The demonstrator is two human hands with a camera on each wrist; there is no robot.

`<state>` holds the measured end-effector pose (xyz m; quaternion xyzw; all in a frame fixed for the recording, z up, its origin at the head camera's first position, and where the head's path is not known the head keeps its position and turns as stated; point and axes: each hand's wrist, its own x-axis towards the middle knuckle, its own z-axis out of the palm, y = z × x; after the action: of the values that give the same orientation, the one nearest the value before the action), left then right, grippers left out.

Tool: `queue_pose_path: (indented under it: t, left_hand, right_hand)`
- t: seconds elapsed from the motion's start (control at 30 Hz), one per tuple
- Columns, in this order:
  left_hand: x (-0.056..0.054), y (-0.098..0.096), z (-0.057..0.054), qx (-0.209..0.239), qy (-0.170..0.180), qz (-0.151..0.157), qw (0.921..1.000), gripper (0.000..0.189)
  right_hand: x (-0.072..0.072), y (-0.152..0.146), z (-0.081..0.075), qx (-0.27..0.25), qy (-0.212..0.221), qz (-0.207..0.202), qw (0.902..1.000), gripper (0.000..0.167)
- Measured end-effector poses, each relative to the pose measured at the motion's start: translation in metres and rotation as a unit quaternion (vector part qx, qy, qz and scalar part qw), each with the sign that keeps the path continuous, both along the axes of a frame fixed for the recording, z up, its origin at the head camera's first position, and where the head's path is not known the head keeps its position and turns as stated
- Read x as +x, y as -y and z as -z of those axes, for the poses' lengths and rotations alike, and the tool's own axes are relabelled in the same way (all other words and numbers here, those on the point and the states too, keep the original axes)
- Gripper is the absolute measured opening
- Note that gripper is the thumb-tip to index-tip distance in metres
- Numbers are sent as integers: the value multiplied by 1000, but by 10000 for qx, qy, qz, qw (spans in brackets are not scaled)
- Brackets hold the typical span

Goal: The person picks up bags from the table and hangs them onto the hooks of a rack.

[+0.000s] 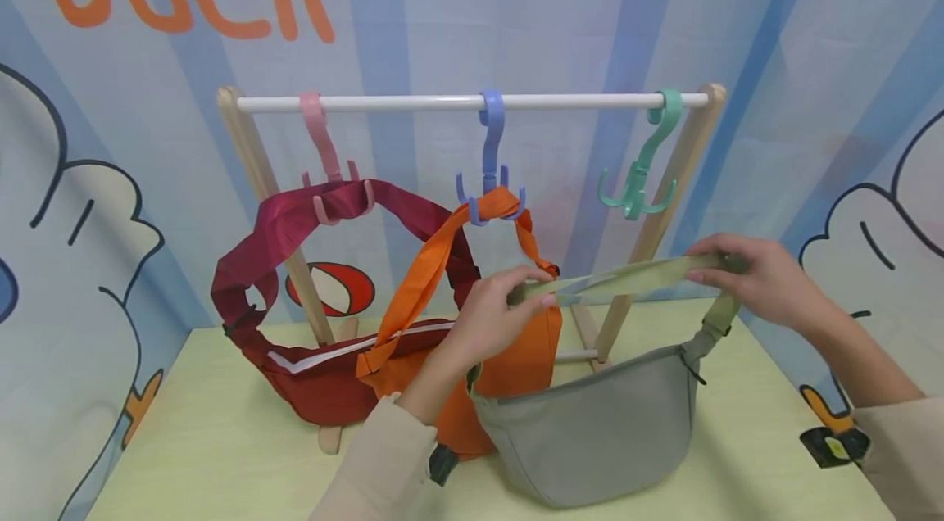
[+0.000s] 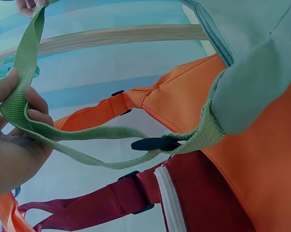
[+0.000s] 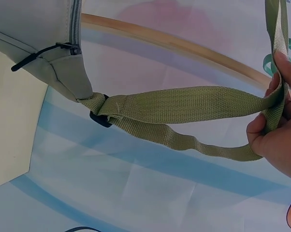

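Observation:
A grey-green sling bag (image 1: 597,431) hangs low in front of the rack from its olive strap (image 1: 634,277). My left hand (image 1: 501,312) pinches one end of the strap's upper stretch, and my right hand (image 1: 752,279) grips the other end, so the strap runs nearly level between them. In the right wrist view the webbing (image 3: 184,104) loops from a black buckle (image 3: 101,111) to my fingers. Behind the strap, a green hook (image 1: 637,185) on the bar carries nothing. The left wrist view shows the strap folded over my left fingers.
An orange bag (image 1: 546,341) hangs on the blue hook (image 1: 492,152), partly behind my left arm. A dark red bag (image 1: 324,390) hangs on the pink hook (image 1: 320,136). The white bar (image 1: 413,103) spans two wooden posts. A pale yellow tabletop (image 1: 221,423) lies underneath.

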<state>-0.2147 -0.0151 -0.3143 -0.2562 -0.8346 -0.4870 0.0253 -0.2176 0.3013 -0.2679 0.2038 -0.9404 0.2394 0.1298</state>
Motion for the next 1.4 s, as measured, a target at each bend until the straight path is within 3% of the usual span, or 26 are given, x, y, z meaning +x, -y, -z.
queue_pose_path:
  t: [0.6,1.13,1.4]
  left_hand:
    - [-3,-1,-12,60,-313,-30,9995,27]
    - [-3,-3,-22,53,-525,-39,9986,27]
    - [-3,-4,-29,51,-525,-67,9986,26]
  right_hand:
    - [-3,7,-15,-103,-540,158,9984,17]
    - [-2,12,-27,-341,-465,483,9972,19]
    - [-4,10,-35,-326,-113,671,9971,23]
